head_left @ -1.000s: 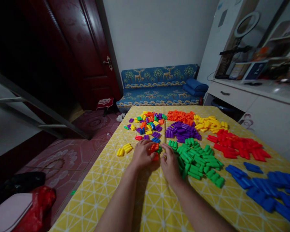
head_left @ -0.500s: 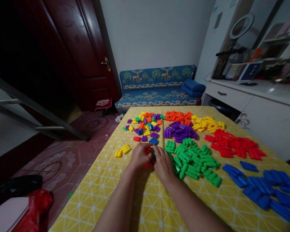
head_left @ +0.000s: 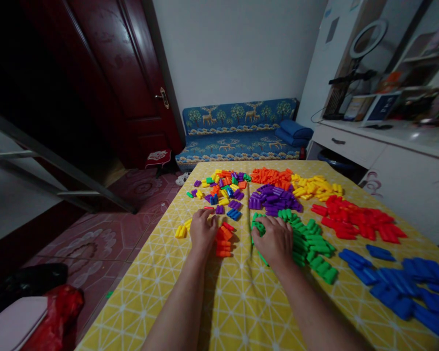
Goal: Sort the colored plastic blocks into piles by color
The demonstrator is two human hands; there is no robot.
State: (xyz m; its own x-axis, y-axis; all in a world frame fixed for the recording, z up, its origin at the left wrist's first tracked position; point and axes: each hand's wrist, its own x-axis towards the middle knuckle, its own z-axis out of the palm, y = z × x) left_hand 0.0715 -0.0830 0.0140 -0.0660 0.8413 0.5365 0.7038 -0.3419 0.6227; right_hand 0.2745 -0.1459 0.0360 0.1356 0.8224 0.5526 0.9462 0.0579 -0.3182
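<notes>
My left hand (head_left: 204, 229) lies over the table beside a small group of orange and red plastic building pieces (head_left: 225, 241). Its fingers reach forward, apart, near a red piece (head_left: 208, 208) and some yellow pieces (head_left: 181, 231) partly behind the hand. My right hand (head_left: 274, 239) rests over the near left side of a heap of green building pieces (head_left: 310, 239), fingers bent but spread; its palm hides some of them. Blue joined pieces (head_left: 234, 214) sit just ahead, between the hands.
On the yellow patterned tablecloth (head_left: 241, 312) are heaps of purple (head_left: 276, 199), orange (head_left: 270, 176), yellow (head_left: 314, 187), red (head_left: 362, 219) and blue (head_left: 406, 282) pieces. A mixed-colour pile (head_left: 225, 185) is at the far left. Beyond the table stands a blue sofa (head_left: 230, 141).
My hands were together over red and green pieces and have moved apart. The left went forward and left, uncovering orange and red pieces; the right moved right, onto the green heap.
</notes>
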